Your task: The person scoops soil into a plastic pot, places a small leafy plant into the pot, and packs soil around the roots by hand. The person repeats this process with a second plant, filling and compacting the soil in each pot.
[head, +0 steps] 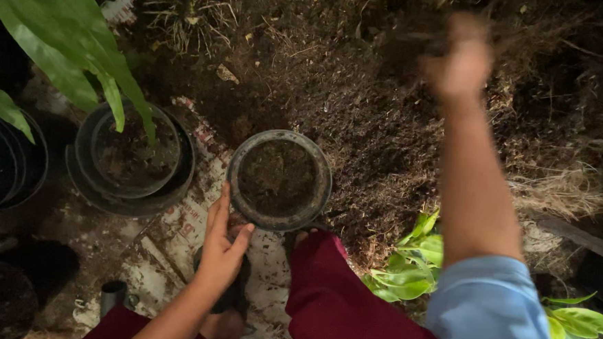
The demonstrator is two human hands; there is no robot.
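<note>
While the person crouches over the ground, their left hand [223,244] rests with its fingers laid together against the near rim of a round black plastic pot [279,179], thumb apart, steadying it. That pot stands on a worn printed sack [175,218], just at the edge of a broad heap of dark crumbly soil [373,118], and it looks filled with soil most of the way, not yet level with the rim. Over the heap, well beyond the pot, the right hand [461,57] is a blur; I cannot tell whether its fingers are closed on anything. To the left sits another black pot [132,155] holding a long-leaved green plant [60,47].
</note>
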